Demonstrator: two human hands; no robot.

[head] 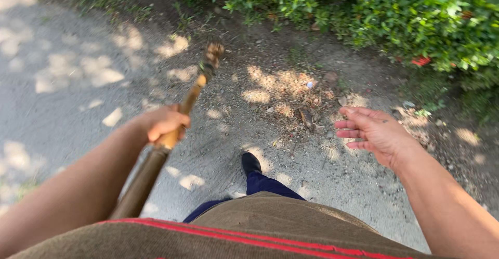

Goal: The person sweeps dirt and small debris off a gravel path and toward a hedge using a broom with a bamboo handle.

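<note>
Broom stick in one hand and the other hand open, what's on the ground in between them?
The head view shows, between the left hand gripping the broom stick and the open right hand, gravelly ground with sun patches and the person's black shoe.
</note>
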